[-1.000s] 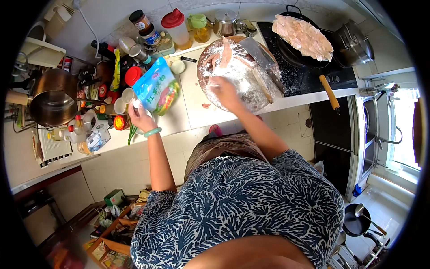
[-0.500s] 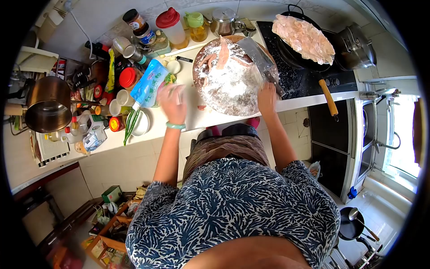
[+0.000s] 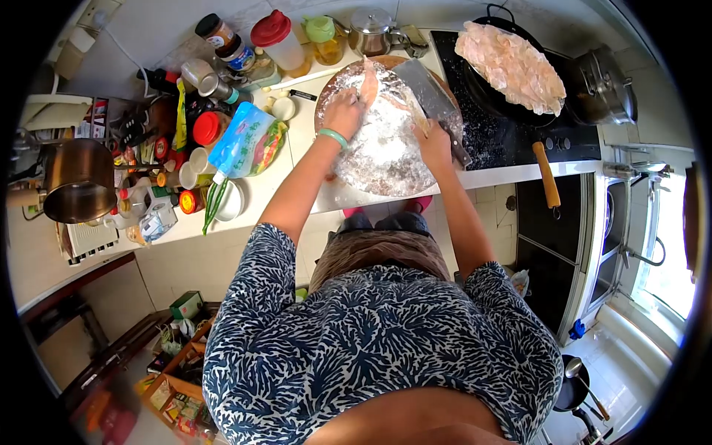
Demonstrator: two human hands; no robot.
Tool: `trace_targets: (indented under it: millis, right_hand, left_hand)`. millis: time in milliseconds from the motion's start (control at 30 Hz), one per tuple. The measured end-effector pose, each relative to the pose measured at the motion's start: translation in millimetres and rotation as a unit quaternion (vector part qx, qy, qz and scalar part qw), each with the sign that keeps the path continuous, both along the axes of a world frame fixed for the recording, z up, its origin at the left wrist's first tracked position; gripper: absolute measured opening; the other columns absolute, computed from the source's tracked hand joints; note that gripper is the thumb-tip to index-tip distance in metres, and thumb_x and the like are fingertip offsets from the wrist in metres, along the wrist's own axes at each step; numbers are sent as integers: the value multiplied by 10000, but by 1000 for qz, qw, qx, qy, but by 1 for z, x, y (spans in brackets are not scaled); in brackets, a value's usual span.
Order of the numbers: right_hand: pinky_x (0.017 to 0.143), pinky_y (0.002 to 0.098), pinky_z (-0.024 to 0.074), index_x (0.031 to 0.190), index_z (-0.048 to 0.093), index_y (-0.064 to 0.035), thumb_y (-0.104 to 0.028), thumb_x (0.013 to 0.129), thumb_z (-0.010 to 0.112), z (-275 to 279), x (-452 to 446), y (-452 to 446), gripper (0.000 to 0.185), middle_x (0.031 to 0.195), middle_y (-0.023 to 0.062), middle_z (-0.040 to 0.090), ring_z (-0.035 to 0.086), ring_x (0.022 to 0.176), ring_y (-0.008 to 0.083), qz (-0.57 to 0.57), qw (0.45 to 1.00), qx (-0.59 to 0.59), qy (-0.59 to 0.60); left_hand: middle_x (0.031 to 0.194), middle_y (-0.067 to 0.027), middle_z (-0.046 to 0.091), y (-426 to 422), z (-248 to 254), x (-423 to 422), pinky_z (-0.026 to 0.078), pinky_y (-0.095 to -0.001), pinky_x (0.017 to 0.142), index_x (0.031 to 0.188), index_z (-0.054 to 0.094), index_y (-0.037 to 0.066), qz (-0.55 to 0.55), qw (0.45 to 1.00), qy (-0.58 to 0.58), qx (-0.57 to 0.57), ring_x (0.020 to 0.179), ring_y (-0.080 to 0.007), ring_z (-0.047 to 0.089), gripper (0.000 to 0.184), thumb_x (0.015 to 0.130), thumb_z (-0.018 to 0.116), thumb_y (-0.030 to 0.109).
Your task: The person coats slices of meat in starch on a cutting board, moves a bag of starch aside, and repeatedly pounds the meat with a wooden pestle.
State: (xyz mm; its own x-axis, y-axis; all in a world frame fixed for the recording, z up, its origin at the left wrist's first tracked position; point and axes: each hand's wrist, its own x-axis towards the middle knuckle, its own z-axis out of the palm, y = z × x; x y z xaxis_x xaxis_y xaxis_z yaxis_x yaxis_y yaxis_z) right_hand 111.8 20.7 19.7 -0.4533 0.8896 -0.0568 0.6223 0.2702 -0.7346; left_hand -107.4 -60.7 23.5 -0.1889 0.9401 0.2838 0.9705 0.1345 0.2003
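Observation:
A round wooden board (image 3: pixel 324 124) lies on the counter under a thick spread of white powder (image 3: pixel 389 144). Raw meat slices (image 3: pixel 369 83) rest at its far side. My left hand (image 3: pixel 345 113) is on the board's left part, fingers curled down over meat that they mostly hide. On the right, my right hand (image 3: pixel 434 142) is closed round a pale wooden stick that looks like a rolling pin (image 3: pixel 420 119), largely covered by the hand. A cleaver (image 3: pixel 426 87) lies flat along the board's right edge, its dark handle beside my right hand.
Behind on the right, a wok on the black stove (image 3: pixel 486 141) carries heaped thin meat slices (image 3: pixel 512 68). Left of the board are a blue starch packet (image 3: pixel 241 141), green chillies (image 3: pixel 215 202), a white bowl (image 3: pixel 233 204) and several jars. A red-lidded jug (image 3: pixel 278 41) stands at the back.
My left hand has moved right and away from me, from the counter beside the packet onto the meat. My right hand has shifted slightly left, away from the cleaver handle.

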Motion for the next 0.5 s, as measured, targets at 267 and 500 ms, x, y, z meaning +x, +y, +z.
trace_targets:
  millis: [267,500]
  right_hand:
    - [660,434,446,953,569,40,-371,814,609,0,7,-15,436,767,251,597,593,732,402,12,990,-123,72]
    - [670,290,494,950,563,42,-255,871,578,-7,-12,-12,307,795,112,612,605,739,165,6,868,-360,342]
  left_hand:
    - [900,-137,645,0,36,6,493,-320,724,877,632,7,129,965,-223,48,766,-266,634,173,775,592,141]
    - [782,-79,584,21,55,-1,521,-409,787,796,544,24,139,595,-765,202,764,-219,611,82,842,530,91]
